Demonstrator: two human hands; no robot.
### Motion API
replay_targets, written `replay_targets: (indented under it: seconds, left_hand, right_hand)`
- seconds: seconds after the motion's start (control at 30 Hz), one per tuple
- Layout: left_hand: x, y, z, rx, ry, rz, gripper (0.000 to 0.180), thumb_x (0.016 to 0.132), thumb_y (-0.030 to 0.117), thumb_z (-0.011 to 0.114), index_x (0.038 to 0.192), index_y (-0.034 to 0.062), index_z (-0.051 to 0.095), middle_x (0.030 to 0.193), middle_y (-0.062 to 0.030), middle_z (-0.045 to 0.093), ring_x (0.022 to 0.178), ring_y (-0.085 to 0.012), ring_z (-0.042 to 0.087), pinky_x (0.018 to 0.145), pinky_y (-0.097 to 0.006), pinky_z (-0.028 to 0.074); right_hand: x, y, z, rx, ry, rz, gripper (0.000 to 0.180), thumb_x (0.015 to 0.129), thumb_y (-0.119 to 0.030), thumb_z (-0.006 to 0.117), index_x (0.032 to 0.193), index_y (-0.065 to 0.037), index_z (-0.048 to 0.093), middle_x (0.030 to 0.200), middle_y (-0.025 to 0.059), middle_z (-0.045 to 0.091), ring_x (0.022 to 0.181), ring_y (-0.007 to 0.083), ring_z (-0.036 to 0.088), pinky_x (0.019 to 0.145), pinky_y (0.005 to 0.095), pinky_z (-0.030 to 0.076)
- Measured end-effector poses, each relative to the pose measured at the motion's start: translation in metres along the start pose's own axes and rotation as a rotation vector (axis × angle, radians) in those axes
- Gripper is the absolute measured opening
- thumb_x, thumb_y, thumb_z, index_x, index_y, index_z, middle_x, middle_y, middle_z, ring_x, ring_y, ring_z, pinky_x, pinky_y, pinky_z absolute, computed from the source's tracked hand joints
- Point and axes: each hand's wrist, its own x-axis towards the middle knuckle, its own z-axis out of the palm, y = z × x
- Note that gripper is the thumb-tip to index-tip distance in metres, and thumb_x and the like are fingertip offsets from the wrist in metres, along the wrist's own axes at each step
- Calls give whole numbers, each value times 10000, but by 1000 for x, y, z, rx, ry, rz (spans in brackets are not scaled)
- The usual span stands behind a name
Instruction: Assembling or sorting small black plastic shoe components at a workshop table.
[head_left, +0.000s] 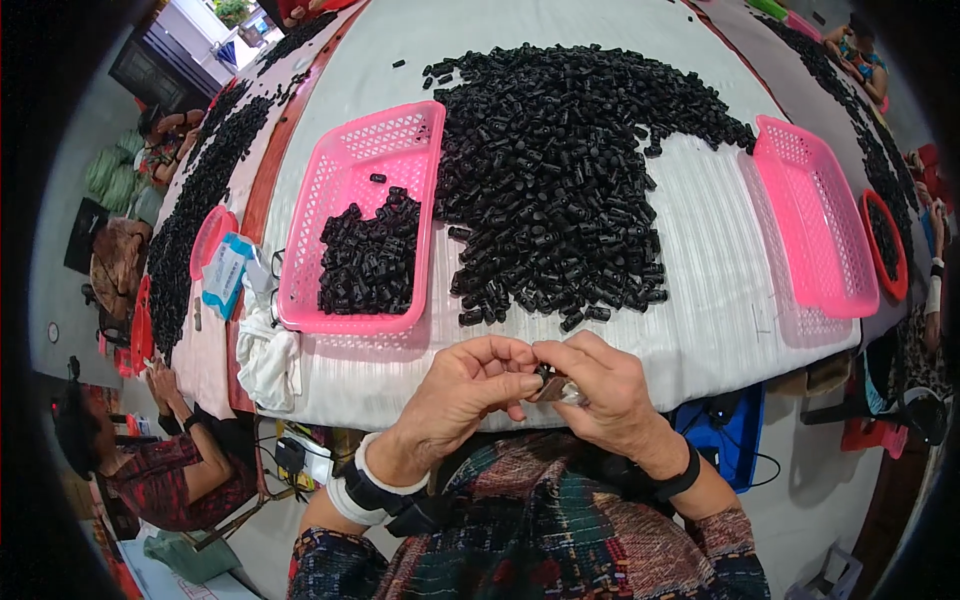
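Note:
Just over the table's near edge, my two hands meet in front of my body. My left hand pinches a small black cylindrical part, mostly covered by the fingers. My right hand is closed around a small flat brownish tool that looks like a short blade; its grip is hidden in the palm. The tool's end meets the black part at my left fingertips. Beyond my hands spreads a large heap of similar black parts. To the left, a pink basket holds a smaller lot of them.
Another pink basket stands at the right table edge. A white cloth and a blue-and-white packet lie left of the first basket. Co-workers sit at neighbouring tables, one person close on the left. A blue crate is below the table.

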Motion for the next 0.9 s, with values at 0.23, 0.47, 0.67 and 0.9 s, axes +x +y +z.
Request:
replay_targets:
  seconds: [0.23, 0.47, 0.67, 0.9]
  left_hand:
    - [7, -2, -2, -114, 2, -69, 259, 791, 20, 621, 1041, -16, 564, 860, -51, 589, 732, -121, 593, 580, -215, 484]
    - [10, -11, 4, -229, -19, -89, 203, 854, 94, 562, 1033, 0, 576, 856, -66, 619, 750, -125, 599, 633, -235, 482]
    - [10, -13, 2, -262, -71, -89, 231, 876, 124, 525, 1053, -23, 542, 887, -78, 615, 755, -131, 600, 629, -240, 489]
    - [9, -14, 11, -343, -73, -50, 228, 893, 124, 498, 1038, -43, 552, 866, -112, 615, 777, -174, 602, 672, -285, 481]
  right_hand:
    - [6, -3, -4, 156, 6, 17, 505, 568, 38, 642, 1063, -11, 555, 857, 116, 519, 699, 238, 569, 590, 295, 470]
    - [1, 5, 0, 118, 53, 9, 534, 552, 14, 730, 1058, -1, 559, 883, 118, 524, 743, 229, 580, 623, 287, 479]
    - [1, 2, 5, 114, 176, -5, 453, 615, -28, 747, 1036, 3, 584, 869, 109, 538, 700, 178, 563, 567, 261, 465]
    - [-2, 5, 13, -94, 378, -211, 376, 607, -38, 742, 957, 8, 613, 789, 100, 550, 575, 201, 532, 468, 289, 426]
